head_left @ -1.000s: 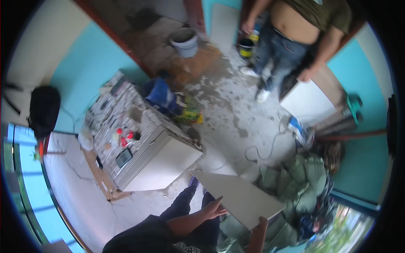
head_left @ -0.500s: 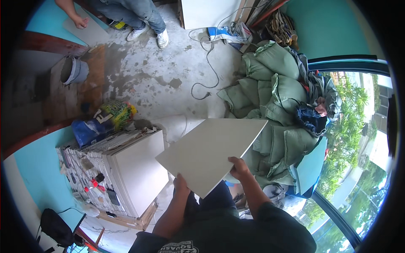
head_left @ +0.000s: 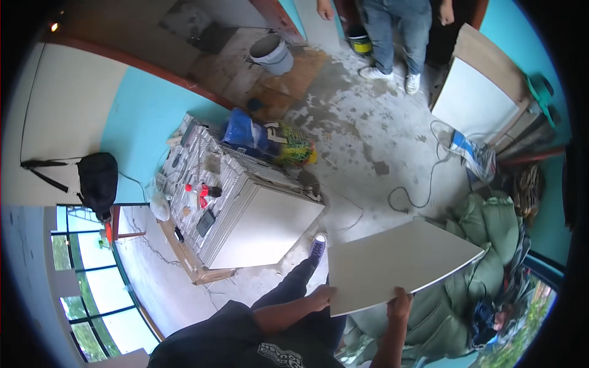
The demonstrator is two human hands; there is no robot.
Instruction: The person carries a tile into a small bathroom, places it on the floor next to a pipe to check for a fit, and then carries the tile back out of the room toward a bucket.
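A large cream-white tile point(head_left: 399, 260) is held out in front of me, its flat face up. My left hand point(head_left: 321, 297) grips its near left corner, while my right hand point(head_left: 400, 303) is closed on the near edge farther right. The fingers under the tile are hidden. Left of it stands a stack of similar tiles point(head_left: 264, 227) on edge, with the front one's pale face showing. On top of the stack lie a bottle with a red cap and label point(head_left: 202, 191) and a dark phone-like slab point(head_left: 206, 223).
Green stuffed sacks point(head_left: 454, 300) are piled beyond and below the tile on the right. A blue and yellow bag point(head_left: 270, 138) lies behind the stack. Another person point(head_left: 399, 37) stands at the far side near a bucket point(head_left: 273, 55). A cable point(head_left: 423, 199) loops over the floor.
My view has swung left, bringing the tile stack nearer the middle. Both hands still hold the tile, which has shifted right in view. One of my feet now shows beside the stack.
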